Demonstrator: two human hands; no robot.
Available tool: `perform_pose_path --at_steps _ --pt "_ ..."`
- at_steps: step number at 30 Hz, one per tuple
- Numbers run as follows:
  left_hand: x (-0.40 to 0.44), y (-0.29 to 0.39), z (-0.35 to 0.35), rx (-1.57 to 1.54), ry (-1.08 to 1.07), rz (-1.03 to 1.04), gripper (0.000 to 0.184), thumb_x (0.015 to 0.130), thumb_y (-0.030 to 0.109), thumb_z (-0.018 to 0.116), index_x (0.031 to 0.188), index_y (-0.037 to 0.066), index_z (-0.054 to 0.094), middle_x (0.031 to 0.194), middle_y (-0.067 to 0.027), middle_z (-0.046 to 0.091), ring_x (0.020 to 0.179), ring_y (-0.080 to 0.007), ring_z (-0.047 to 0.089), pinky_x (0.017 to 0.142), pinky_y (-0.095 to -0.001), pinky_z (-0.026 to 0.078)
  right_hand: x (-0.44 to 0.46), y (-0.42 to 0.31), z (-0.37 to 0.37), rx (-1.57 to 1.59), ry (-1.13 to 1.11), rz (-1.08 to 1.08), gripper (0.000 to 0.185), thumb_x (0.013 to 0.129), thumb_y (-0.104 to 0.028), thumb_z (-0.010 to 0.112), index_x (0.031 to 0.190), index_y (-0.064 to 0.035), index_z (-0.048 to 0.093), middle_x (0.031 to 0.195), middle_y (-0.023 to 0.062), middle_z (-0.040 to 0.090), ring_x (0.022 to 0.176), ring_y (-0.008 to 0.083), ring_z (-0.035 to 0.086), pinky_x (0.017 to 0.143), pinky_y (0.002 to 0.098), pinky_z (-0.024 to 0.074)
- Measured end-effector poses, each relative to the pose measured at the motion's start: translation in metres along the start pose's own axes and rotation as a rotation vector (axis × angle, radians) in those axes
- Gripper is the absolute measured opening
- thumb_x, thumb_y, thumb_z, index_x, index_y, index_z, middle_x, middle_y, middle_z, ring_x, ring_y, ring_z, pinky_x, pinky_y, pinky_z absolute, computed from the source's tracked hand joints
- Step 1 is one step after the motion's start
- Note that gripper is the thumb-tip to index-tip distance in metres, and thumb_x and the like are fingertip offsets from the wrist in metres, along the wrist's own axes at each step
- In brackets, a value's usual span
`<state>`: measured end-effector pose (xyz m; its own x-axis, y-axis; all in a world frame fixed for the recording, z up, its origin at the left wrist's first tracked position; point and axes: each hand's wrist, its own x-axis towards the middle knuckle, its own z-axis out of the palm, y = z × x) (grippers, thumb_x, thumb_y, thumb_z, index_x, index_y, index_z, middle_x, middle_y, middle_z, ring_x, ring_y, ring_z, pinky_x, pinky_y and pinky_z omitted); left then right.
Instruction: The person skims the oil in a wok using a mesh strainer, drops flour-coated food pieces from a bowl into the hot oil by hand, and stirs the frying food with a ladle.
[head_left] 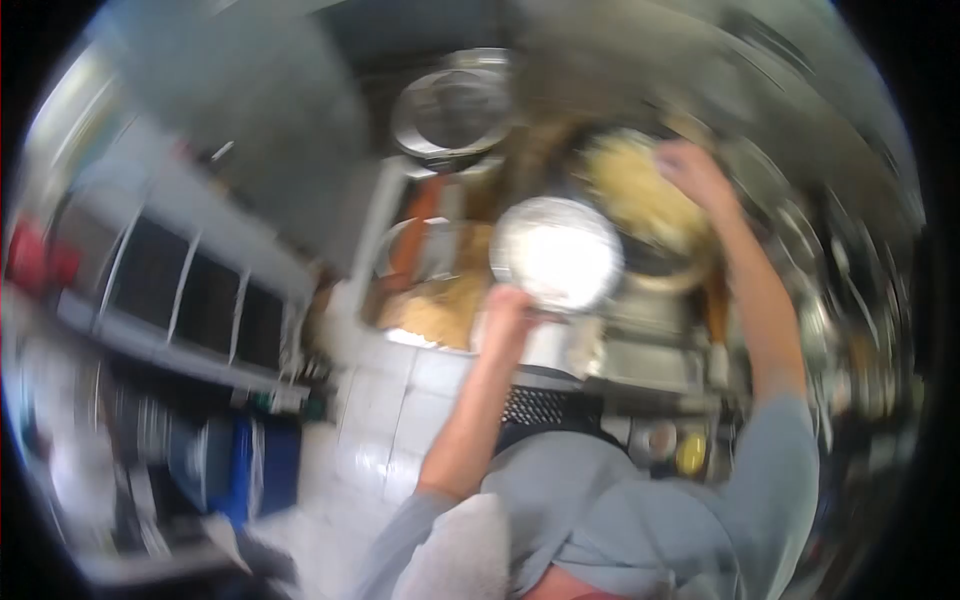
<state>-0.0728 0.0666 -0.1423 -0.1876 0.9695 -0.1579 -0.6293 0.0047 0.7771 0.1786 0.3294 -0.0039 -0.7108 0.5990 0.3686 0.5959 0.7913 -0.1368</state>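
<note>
My left hand (508,305) is closed on the near edge of a round, shiny metal bowl (543,206). Its inside is bright white; glare hides whether that is powder or bare metal. A wide dark wok (650,262) sits to the right of the bowl, holding a heap of pale yellow strips (640,190), perhaps noodles or cut potato. Above the right side of this heap is my right hand (690,170), its fingers drawn together. Blur hides what they hold, if anything.
A strainer (452,112) with a metal rim rests at the back. Left of the bowl, a tray holds golden-brown crumbly food (432,310) and an orange-brown handle (415,235). Metal pans (655,365) stand below the wok. Utensils line the right wall. A blue bin (268,470) stands lower left.
</note>
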Motion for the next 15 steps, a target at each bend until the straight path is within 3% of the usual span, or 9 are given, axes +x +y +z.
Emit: perform_pose_path --at_steps 1,2,3,4,5,7,9,11,15 --pt "0.004 -0.014 -0.006 0.0 0.085 -0.025 0.026 0.074 0.003 0.047 0.096 -0.008 0.055 0.098 -0.0193 0.062 0.086 -0.0296 0.064 0.071 -0.0418 0.057 0.009 -0.057 -0.021 0.261 -0.146 0.159 0.018 0.08 -0.012 0.057 0.088 0.0038 0.061 0.085 0.0146 0.063 0.078 0.0223 0.061 0.071 0.0352 0.0468" --pt "-0.011 -0.008 0.004 -0.061 0.121 -0.003 0.013 0.075 0.002 0.048 0.086 -0.001 0.054 0.09 -0.0153 0.061 0.081 -0.0263 0.064 0.068 -0.0412 0.057 0.012 -0.081 -0.017 0.394 -0.185 0.147 0.017 0.078 -0.009 0.058 0.09 0.0017 0.063 0.085 0.0137 0.065 0.078 0.0212 0.061 0.071 0.0334 0.0463" --pt "-0.022 0.004 0.015 -0.033 0.175 -0.019 0.006 0.075 0.003 0.05 0.081 0.003 0.051 0.083 -0.012 0.059 0.078 -0.0245 0.063 0.066 -0.0414 0.057 0.011 -0.108 -0.006 0.459 -0.078 0.028 0.021 0.077 -0.009 0.059 0.094 0.0026 0.063 0.087 0.0122 0.065 0.083 0.0222 0.062 0.078 0.0332 0.0473" --pt "-0.017 -0.012 0.006 -0.071 0.148 -0.025 0.006 0.075 0.003 0.052 0.081 0.004 0.052 0.082 -0.0101 0.059 0.079 -0.0228 0.063 0.063 -0.0408 0.057 0.008 -0.126 -0.006 0.454 -0.15 -0.143 0.025 0.075 -0.006 0.061 0.099 0.0027 0.063 0.09 0.0123 0.064 0.089 0.0237 0.062 0.084 0.0332 0.0467" --pt "-0.034 0.003 0.019 -0.117 0.149 -0.016 0.005 0.077 0.005 0.054 0.081 0.004 0.053 0.082 -0.0084 0.06 0.075 -0.021 0.063 0.06 -0.039 0.057 0.007 -0.152 -0.004 0.521 -0.274 -0.112 0.029 0.071 -0.003 0.063 0.1 0.0021 0.062 0.096 0.0137 0.063 0.092 0.0252 0.06 0.084 0.0349 0.0465" --pt "-0.049 0.004 0.027 -0.151 0.175 0.003 0.003 0.078 0.004 0.055 0.081 0.006 0.055 0.073 -0.0055 0.059 0.062 -0.0185 0.062 0.052 -0.0374 0.056 0.001 -0.15 0.03 0.554 -0.361 -0.316 0.037 0.067 -0.003 0.069 0.103 0.0001 0.061 0.105 0.0137 0.059 0.097 0.0258 0.057 0.083 0.0331 0.0468" --pt "-0.063 0.001 0.029 -0.165 0.214 0.052 0.009 0.075 0.006 0.055 0.083 0.007 0.058 0.069 -0.0034 0.057 0.06 -0.0163 0.06 0.051 -0.0368 0.056 -0.003 -0.18 0.04 0.535 -0.43 -0.455 0.044 0.062 -0.007 0.073 0.104 -0.0015 0.061 0.106 0.0135 0.058 0.097 0.0268 0.057 0.082 0.0339 0.0462" --pt "-0.066 -0.015 0.022 -0.142 0.248 0.072 0.011 0.074 0.007 0.055 0.085 0.007 0.057 0.071 -0.0027 0.057 0.062 -0.0157 0.059 0.051 -0.0368 0.055 -0.001 -0.222 0.03 0.557 -0.644 -0.578 0.048 0.059 -0.009 0.075 0.105 -0.0031 0.061 0.105 0.0136 0.058 0.096 0.0278 0.056 0.082 0.0353 0.0458" --pt "-0.111 -0.015 0.031 -0.235 0.338 0.182 0.009 0.074 0.007 0.055 0.083 0.006 0.055 0.074 -0.003 0.056 0.066 -0.0157 0.059 0.053 -0.0378 0.055 -0.007 -0.237 0.05 0.435 -0.919 -0.864 0.054 0.055 -0.011 0.076 0.107 -0.0051 0.061 0.101 0.0145 0.057 0.095 0.0317 0.056 0.082 0.0374 0.0457"
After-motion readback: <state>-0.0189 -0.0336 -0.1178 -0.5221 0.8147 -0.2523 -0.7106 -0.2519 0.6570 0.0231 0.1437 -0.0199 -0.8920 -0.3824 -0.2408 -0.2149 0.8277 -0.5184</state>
